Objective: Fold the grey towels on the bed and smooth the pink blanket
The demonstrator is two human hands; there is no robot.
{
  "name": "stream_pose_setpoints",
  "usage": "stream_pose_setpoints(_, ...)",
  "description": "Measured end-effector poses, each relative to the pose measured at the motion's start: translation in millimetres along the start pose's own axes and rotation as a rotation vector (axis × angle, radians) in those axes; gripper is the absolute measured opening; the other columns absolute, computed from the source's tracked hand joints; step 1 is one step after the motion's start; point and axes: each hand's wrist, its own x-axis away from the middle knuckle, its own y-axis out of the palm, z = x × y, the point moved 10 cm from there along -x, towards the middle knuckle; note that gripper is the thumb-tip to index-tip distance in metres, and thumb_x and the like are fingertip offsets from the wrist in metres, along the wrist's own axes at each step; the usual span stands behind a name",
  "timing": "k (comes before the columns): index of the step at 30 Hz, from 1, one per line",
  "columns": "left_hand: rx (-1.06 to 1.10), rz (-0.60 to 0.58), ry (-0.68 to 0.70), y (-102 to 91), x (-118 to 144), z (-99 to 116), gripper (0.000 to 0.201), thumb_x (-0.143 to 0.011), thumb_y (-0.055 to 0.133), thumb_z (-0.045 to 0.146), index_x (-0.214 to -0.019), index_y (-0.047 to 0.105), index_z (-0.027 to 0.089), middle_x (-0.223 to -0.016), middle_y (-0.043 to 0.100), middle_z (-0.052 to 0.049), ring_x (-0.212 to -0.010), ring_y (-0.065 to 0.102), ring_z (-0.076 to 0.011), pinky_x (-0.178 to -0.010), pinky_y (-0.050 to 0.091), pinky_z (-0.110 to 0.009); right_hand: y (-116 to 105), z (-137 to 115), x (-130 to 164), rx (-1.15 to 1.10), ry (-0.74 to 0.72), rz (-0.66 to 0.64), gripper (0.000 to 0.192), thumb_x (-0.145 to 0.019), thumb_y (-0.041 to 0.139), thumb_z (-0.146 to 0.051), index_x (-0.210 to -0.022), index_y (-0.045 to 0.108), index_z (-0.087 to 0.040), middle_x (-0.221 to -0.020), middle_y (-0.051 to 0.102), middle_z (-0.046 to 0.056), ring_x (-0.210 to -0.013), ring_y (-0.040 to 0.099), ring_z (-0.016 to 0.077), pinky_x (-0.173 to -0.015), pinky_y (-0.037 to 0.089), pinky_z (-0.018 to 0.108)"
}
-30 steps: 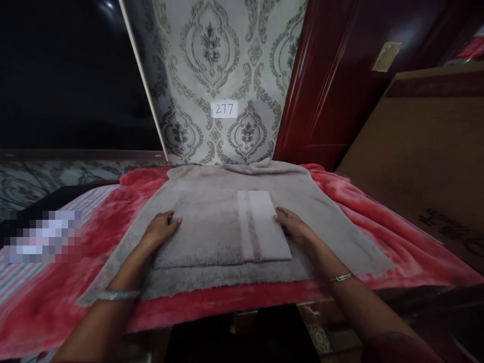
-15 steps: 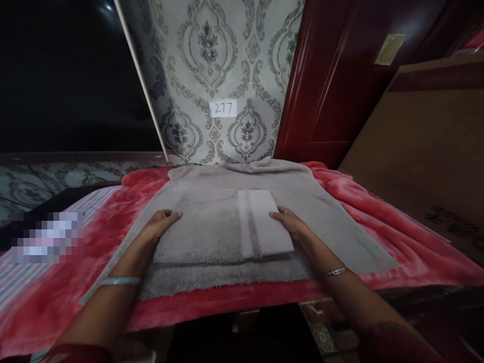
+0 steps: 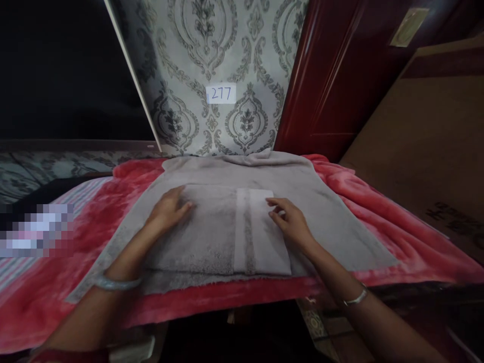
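Note:
A folded grey towel (image 3: 223, 232) with a pale striped band lies on top of a larger grey towel (image 3: 321, 222) spread over a red blanket (image 3: 378, 222). My left hand (image 3: 168, 212) rests flat on the folded towel's far left part, fingers apart. On the pale band at the towel's right side lies my right hand (image 3: 289, 222), fingers spread and pressing down. Neither hand grips anything. Each wrist carries a bangle.
Patterned wallpaper with a paper label reading 277 (image 3: 221, 94) stands behind the table. A dark red door (image 3: 333, 75) is at the back right, with a brown cardboard panel (image 3: 427, 146) beside it. A striped cloth (image 3: 22, 267) lies at the left.
Both hands moved from the folded towel's side edges onto its top surface. The folded towel sits slightly nearer the front edge, and the view tilted down a little.

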Motion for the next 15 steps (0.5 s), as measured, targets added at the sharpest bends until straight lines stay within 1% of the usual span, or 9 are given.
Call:
stream_pose_setpoints(2, 0.095, -0.063, 0.216, 21.6, -2, 56, 0.043, -0.084, 0.053, 0.032, -0.122, 0.062, 0.016, -0.131, 0.063, -0.013, -0.125, 0.056, -0.0265, -0.109, 0.042, -0.042, 24, -19, -9, -0.078, -0.059, -0.076, 0.030, -0.078, 0.056, -0.024, -0.103, 0.073, -0.024, -0.104, 0.068, 0.007, -0.082, 0.062, 0.0164, -0.063, 0.050, 0.027)
stream_pose_setpoints(3, 0.150, -0.128, 0.291, 35.5, -1, 81, 0.033, -0.086, 0.051, 0.029, -0.114, 0.065, 0.018, -0.122, 0.067, -0.010, -0.117, 0.060, -0.0234, -0.104, 0.046, -0.038, 35, -20, -13, -0.133, -0.033, -0.094, 0.030, -0.077, 0.056, -0.025, -0.101, 0.073, -0.023, -0.103, 0.068, 0.007, -0.079, 0.062, 0.0157, -0.060, 0.049, 0.026)
stream_pose_setpoints(4, 0.189, -0.199, 0.332, 50.1, 1, 101, 0.026, -0.086, 0.050, 0.025, -0.106, 0.067, 0.019, -0.112, 0.069, -0.009, -0.107, 0.063, -0.0210, -0.097, 0.049, -0.035, 45, -14, -15, -0.195, 0.030, -0.091, 0.030, -0.076, 0.056, -0.026, -0.101, 0.072, -0.023, -0.101, 0.068, 0.006, -0.074, 0.061, 0.0150, -0.057, 0.047, 0.026)
stream_pose_setpoints(6, 0.198, -0.308, 0.368, 75.7, 5, 128, 0.017, -0.084, 0.055, 0.019, -0.096, 0.066, 0.018, -0.100, 0.068, -0.007, -0.093, 0.064, -0.0188, -0.086, 0.050, -0.032, 59, 10, -13, -0.334, 0.212, -0.047, 0.031, -0.075, 0.056, -0.030, -0.102, 0.070, -0.020, -0.091, 0.067, 0.005, -0.062, 0.057, 0.0132, -0.050, 0.044, 0.025)
stream_pose_setpoints(8, 0.142, -0.369, 0.387, 94.8, 10, 141, 0.015, -0.079, 0.066, 0.022, -0.093, 0.064, 0.017, -0.097, 0.065, -0.007, -0.090, 0.062, -0.0200, -0.082, 0.049, -0.032, 66, 33, -5, -0.457, 0.358, 0.020, 0.032, -0.074, 0.058, -0.035, -0.100, 0.067, -0.019, -0.079, 0.064, 0.002, -0.054, 0.053, 0.0119, -0.047, 0.041, 0.025)
stream_pose_setpoints(9, 0.107, -0.384, 0.394, 101.8, 12, 143, 0.021, -0.075, 0.073, 0.025, -0.092, 0.062, 0.017, -0.098, 0.065, -0.007, -0.091, 0.061, -0.0215, -0.081, 0.048, -0.033, 66, 41, -1, -0.502, 0.393, 0.053, 0.033, -0.073, 0.059, -0.038, -0.099, 0.066, -0.018, -0.076, 0.063, 0.001, -0.052, 0.052, 0.0115, -0.047, 0.041, 0.025)
stream_pose_setpoints(11, 0.056, -0.394, 0.390, 111.9, 14, 143, 0.034, -0.070, 0.081, 0.035, -0.090, 0.060, 0.017, -0.098, 0.064, -0.008, -0.094, 0.059, -0.0243, -0.080, 0.047, -0.035, 64, 47, 4, -0.558, 0.405, 0.095, 0.034, -0.072, 0.062, -0.040, -0.097, 0.065, -0.019, -0.077, 0.063, 0.000, -0.053, 0.052, 0.0106, -0.048, 0.042, 0.025)
stream_pose_setpoints(13, 0.036, -0.364, 0.361, 116.1, 14, 138, 0.032, -0.073, 0.079, 0.037, -0.090, 0.060, 0.018, -0.097, 0.064, -0.007, -0.095, 0.058, -0.0249, -0.080, 0.046, -0.035, 62, 46, 6, -0.580, 0.392, 0.099, 0.034, -0.071, 0.064, -0.041, -0.097, 0.066, -0.019, -0.079, 0.064, 0.000, -0.055, 0.053, 0.0099, -0.050, 0.042, 0.024)
stream_pose_setpoints(15, 0.047, -0.317, 0.358, 116.6, 14, 136, 0.016, -0.082, 0.070, 0.028, -0.090, 0.060, 0.019, -0.095, 0.064, -0.006, -0.094, 0.058, -0.0235, -0.082, 0.045, -0.035, 62, 44, 7, -0.583, 0.385, 0.080, 0.033, -0.071, 0.065, -0.041, -0.095, 0.066, -0.019, -0.079, 0.064, 0.000, -0.055, 0.053, 0.0095, -0.050, 0.042, 0.024)
